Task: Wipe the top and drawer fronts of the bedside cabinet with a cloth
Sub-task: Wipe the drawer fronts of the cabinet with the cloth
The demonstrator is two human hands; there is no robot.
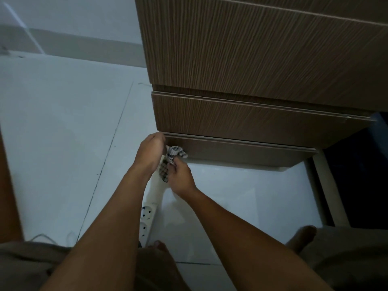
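The brown wood-grain bedside cabinet (252,55) fills the upper right, seen from above. Below its top, the middle drawer front (252,120) and the lowest drawer front (241,152) step out toward me. My right hand (180,175) grips a bunched checkered cloth (171,157) and presses it against the left end of the lowest drawer front. My left hand (150,151) is right beside it, fingers curled at the top left corner of that drawer; whether it also touches the cloth is unclear.
A white power strip (147,219) lies on the pale tiled floor under my forearms, with thin cables (46,238) at the lower left. My knees and toes show at the bottom edge. A dark gap and a pale frame (327,185) sit right of the cabinet.
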